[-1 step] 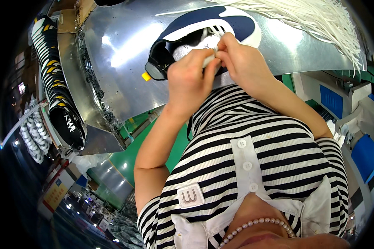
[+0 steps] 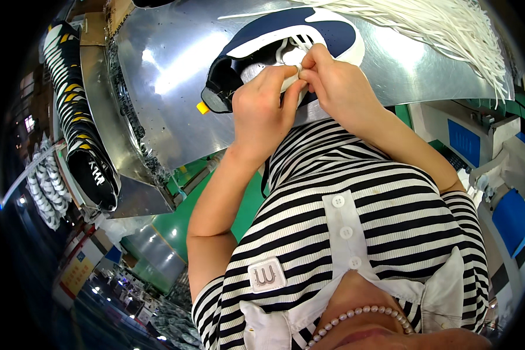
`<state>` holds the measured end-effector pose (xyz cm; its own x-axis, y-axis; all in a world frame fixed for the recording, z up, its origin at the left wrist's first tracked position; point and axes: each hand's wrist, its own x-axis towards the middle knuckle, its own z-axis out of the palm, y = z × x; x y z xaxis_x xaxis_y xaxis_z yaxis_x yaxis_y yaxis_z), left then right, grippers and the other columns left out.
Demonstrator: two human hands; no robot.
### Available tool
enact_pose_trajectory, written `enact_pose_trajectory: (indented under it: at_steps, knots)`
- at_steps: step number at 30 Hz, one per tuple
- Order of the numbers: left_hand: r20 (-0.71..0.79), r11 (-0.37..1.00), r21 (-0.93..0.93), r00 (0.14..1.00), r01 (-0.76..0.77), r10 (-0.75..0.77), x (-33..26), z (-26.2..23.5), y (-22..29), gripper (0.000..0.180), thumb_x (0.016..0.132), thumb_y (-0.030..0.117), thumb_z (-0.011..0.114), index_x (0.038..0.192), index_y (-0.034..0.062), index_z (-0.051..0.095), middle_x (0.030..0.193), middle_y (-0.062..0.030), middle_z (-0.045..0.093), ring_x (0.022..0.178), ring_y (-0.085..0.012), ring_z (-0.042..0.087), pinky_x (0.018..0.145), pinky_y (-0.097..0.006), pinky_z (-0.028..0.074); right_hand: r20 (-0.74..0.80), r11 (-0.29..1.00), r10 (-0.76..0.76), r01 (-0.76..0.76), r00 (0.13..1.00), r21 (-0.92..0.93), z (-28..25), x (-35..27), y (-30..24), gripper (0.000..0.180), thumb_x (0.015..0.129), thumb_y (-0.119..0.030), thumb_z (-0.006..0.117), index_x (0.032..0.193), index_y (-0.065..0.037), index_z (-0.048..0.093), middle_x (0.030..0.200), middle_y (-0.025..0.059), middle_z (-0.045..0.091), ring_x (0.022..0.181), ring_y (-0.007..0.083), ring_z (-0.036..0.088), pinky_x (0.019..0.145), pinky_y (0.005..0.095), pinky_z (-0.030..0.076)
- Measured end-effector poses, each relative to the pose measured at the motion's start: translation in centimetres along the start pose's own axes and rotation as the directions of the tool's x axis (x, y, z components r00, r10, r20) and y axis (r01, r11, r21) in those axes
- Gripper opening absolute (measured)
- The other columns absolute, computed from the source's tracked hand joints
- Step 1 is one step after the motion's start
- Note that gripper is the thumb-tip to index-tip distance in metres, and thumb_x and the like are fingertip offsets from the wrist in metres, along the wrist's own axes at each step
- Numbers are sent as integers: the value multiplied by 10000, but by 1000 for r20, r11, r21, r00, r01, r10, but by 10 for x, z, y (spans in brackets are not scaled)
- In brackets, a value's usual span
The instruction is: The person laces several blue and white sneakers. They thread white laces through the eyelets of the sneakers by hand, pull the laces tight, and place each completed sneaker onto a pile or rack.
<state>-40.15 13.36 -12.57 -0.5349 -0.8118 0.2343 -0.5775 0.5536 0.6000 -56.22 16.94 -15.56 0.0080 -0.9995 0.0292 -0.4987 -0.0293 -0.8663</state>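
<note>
A navy and white shoe upper (image 2: 272, 27) lies on its side on the shiny metal table (image 2: 184, 55), its toe toward the right and a yellow tab at its heel. A white shoelace (image 2: 279, 53) loops up at its opening, beside the lace slots. My left hand (image 2: 263, 108) is closed over the near edge of the opening, thumb and forefinger pinched. Against it, my right hand (image 2: 343, 84) is pinched too, its fingertips at the lace slots. The fingertips of both hands meet on the lace, and they hide part of it.
A big bundle of loose white laces (image 2: 431, 26) spreads over the table's far right. At left, a long row of nested dark and white shoe uppers (image 2: 76, 96) rests beside a metal rail. Grey equipment with blue panels (image 2: 464, 142) stands to the right.
The lace loop now stands out more in the shoe's opening. My hands and the shoe upper have shifted very slightly left.
</note>
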Motion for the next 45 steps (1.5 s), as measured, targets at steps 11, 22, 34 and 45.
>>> enact_pose_trajectory:
  at_steps: [11,22,34,45]
  knots:
    - [-88,946,110,945,-305,314,-9,3,-8,232,757,29,772,898,51,590,736,-78,618,585,-252,566,532,-349,435,143,929,-357,367,923,-53,-45,28,-33,139,858,-120,581,984,-84,629,759,101,660,708,309,642,634,392,498]
    - [-66,925,54,923,-377,380,-12,2,-16,249,751,21,774,895,47,573,743,-76,608,618,-256,569,555,-350,440,366,999,-49,51,929,2,-45,37,-19,213,844,-152,646,1025,-44,682,821,140,695,778,293,675,719,359,523]
    - [59,947,-306,995,98,-84,-9,-9,-8,677,819,189,772,1322,-2,360,867,-177,667,740,-320,678,636,-372,528,173,839,10,-103,985,534,-34,54,-9,133,865,-113,697,961,-21,687,876,3,672,821,69,596,763,233,485]
    - [-120,882,-370,927,291,-356,5,7,-12,382,842,55,748,1160,-26,553,881,-84,706,773,-90,651,685,-218,509,-1,925,-61,56,998,376,-30,39,-14,270,890,-207,664,1100,-42,622,852,50,662,823,119,608,723,268,477]
